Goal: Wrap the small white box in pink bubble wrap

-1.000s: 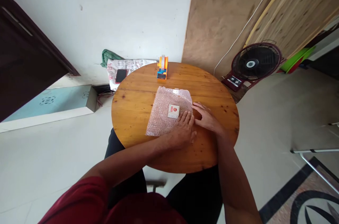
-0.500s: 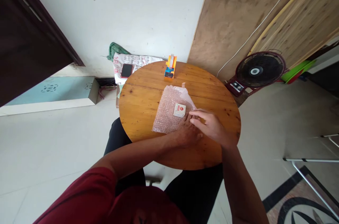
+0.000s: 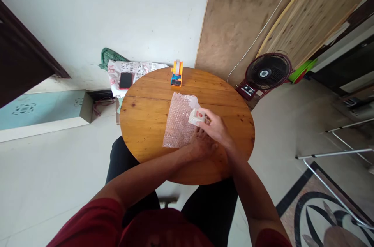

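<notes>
A sheet of bubble wrap [image 3: 178, 122] lies on the round wooden table [image 3: 146, 122]. My right hand [image 3: 214, 128] pinches a small white box with a red mark [image 3: 196, 116] together with the sheet's right edge, which is lifted and folded over toward the left. My left hand [image 3: 201, 145] rests on the sheet's near right corner; my right hand partly covers its fingers. An orange and blue tape dispenser [image 3: 177, 73] stands at the table's far edge.
A dark phone [image 3: 126, 80] lies on a printed bag [image 3: 137, 71] beside the table at the far left. A floor fan [image 3: 267, 73] stands at the right against wooden boards. A metal frame [image 3: 330, 153] lies on the floor at the right.
My right hand has gone from lying flat on the table to gripping the box and the sheet's right edge, lifting them and folding them leftward. My left hand stays on the sheet.
</notes>
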`<state>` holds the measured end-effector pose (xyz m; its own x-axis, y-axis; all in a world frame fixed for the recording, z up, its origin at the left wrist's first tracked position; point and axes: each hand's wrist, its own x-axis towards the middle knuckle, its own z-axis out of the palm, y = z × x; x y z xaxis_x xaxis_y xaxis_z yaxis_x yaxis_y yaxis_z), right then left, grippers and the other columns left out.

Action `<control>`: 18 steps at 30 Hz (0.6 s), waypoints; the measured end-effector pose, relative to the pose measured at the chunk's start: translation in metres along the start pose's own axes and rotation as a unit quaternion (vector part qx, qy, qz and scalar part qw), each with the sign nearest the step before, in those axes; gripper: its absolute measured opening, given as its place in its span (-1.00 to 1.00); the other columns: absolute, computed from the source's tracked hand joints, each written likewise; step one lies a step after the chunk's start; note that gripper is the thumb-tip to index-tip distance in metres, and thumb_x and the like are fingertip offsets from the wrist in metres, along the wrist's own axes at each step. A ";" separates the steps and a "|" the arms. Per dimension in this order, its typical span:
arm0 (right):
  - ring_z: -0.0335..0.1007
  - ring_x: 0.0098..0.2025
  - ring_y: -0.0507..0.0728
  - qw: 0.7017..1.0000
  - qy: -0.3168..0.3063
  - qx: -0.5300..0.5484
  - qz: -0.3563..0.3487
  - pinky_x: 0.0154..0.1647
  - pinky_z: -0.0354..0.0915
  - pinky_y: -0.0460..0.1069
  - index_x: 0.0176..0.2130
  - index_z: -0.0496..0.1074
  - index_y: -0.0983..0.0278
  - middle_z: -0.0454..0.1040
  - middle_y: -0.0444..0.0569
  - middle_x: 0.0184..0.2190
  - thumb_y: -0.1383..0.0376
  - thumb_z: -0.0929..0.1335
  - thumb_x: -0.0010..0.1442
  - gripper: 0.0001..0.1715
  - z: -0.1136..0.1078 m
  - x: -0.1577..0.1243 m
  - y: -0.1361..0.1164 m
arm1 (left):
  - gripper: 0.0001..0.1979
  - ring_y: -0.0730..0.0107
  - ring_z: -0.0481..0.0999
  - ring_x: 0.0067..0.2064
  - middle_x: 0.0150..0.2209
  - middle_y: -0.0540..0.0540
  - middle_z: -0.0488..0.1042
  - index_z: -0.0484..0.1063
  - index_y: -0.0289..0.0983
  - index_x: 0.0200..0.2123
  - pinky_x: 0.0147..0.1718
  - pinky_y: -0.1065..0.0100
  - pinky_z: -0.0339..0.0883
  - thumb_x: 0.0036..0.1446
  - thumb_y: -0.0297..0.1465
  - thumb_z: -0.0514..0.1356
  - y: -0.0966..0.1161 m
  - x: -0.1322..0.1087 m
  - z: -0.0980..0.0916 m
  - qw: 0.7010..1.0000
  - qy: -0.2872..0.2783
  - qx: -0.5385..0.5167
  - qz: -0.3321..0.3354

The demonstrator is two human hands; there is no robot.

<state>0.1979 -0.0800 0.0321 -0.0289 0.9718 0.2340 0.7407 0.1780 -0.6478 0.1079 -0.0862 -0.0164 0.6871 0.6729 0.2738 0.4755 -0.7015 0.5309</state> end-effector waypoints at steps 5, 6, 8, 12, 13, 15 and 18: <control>0.48 0.02 0.26 0.985 0.149 -0.031 0.083 0.09 0.38 0.18 0.16 0.39 0.23 0.54 0.08 0.05 0.14 0.38 0.12 -0.38 -0.048 -0.014 0.040 | -0.28 -0.27 -0.06 0.43 0.39 -0.50 0.03 0.18 -0.50 0.31 0.34 -0.34 -0.28 0.28 -0.09 0.06 -0.008 -0.020 -0.002 0.991 -0.086 0.104 0.005; 0.48 0.01 0.28 0.980 0.158 -0.049 0.108 0.09 0.38 0.20 0.17 0.38 0.25 0.54 0.10 0.05 0.13 0.37 0.12 -0.36 -0.054 -0.017 0.053 | -0.29 -0.26 -0.07 0.44 0.40 -0.50 0.02 0.19 -0.48 0.31 0.34 -0.34 -0.30 0.29 -0.08 0.05 -0.008 -0.019 -0.003 0.990 -0.085 0.109 0.006; 0.47 0.03 0.32 0.971 0.151 -0.096 0.158 0.11 0.36 0.26 0.17 0.38 0.26 0.53 0.14 0.05 0.13 0.37 0.11 -0.34 -0.062 -0.021 0.078 | -0.29 -0.27 -0.07 0.44 0.40 -0.51 0.02 0.19 -0.47 0.31 0.33 -0.36 -0.30 0.29 -0.08 0.05 -0.007 -0.017 -0.003 0.990 -0.082 0.110 0.009; 0.30 0.23 0.37 0.959 0.160 -0.173 0.157 0.27 0.20 0.33 0.18 0.36 0.30 0.40 0.22 0.18 0.15 0.33 0.13 -0.35 -0.063 -0.030 0.096 | -0.29 -0.26 -0.03 0.43 0.39 -0.51 0.03 0.20 -0.47 0.31 0.33 -0.36 -0.28 0.27 -0.09 0.07 -0.008 -0.016 -0.003 0.991 -0.084 0.107 0.005; 0.24 0.27 0.37 0.955 0.189 -0.185 0.135 0.30 0.15 0.34 0.17 0.37 0.30 0.36 0.23 0.21 0.14 0.32 0.15 -0.38 -0.061 -0.031 0.091 | -0.30 -0.25 -0.03 0.43 0.39 -0.50 0.03 0.21 -0.46 0.30 0.33 -0.36 -0.28 0.27 -0.08 0.07 -0.008 -0.016 -0.003 0.991 -0.085 0.107 0.004; 0.22 0.28 0.35 0.952 0.232 -0.180 0.083 0.31 0.14 0.31 0.13 0.41 0.28 0.36 0.22 0.20 0.14 0.28 0.23 -0.46 -0.055 -0.032 0.072 | -0.30 -0.25 -0.03 0.43 0.39 -0.49 0.04 0.21 -0.46 0.30 0.33 -0.37 -0.28 0.27 -0.08 0.08 -0.008 -0.017 -0.003 0.991 -0.083 0.106 0.005; 0.42 0.09 0.24 0.986 0.137 -0.098 -0.001 0.22 0.29 0.18 0.01 0.49 0.20 0.53 0.10 0.00 0.16 0.23 0.31 -0.61 -0.037 -0.030 0.032 | -0.31 -0.26 0.02 0.41 0.36 -0.49 0.12 0.24 -0.48 0.28 0.32 -0.36 -0.20 0.25 -0.11 0.11 -0.007 -0.016 -0.001 0.994 -0.055 0.090 0.009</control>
<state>0.2473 -0.1090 0.0311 0.1325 0.8887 0.4389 0.8575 0.1194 -0.5005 0.0931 -0.0923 -0.0237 0.7485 0.6363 0.1869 0.5461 -0.7512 0.3707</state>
